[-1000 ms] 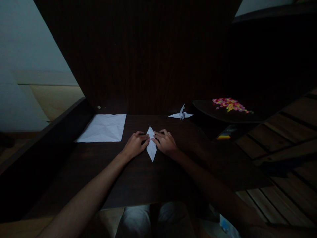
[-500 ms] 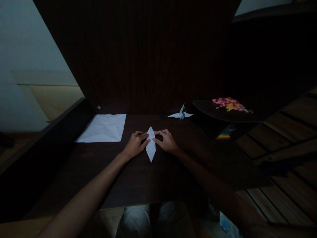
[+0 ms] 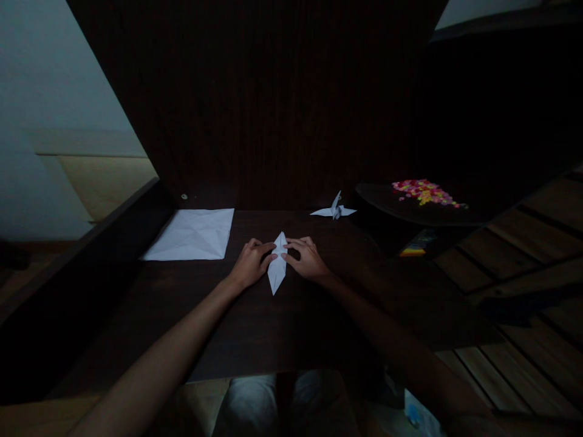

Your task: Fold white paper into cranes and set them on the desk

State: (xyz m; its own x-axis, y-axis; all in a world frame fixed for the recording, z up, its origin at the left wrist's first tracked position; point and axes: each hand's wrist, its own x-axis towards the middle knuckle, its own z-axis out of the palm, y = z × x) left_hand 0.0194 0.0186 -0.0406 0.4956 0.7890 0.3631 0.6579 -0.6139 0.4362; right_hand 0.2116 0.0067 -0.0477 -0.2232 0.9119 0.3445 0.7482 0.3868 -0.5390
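A white folded paper (image 3: 278,267), a narrow diamond with a centre crease, lies on the dark table between my hands. My left hand (image 3: 251,262) grips its left edge with thumb and fingers. From the other side, my right hand (image 3: 306,258) pinches the right edge, thumb below the index finger. Behind, to the right, a finished white paper crane (image 3: 336,211) rests near the back panel. A creased sheet of white paper (image 3: 191,235) lies flat at the left.
A dark side wall (image 3: 82,273) borders the table (image 3: 237,346) on the left, and a tall dark panel (image 3: 273,109) rises behind. Small pink, red and yellow pieces (image 3: 426,191) lie heaped on a rounded shelf (image 3: 387,205) at the right. Wooden slats (image 3: 505,370) show beyond.
The folded paper has turned slightly, its top tip now leaning right and its bottom tip left. Both hands keep their hold on its edges.
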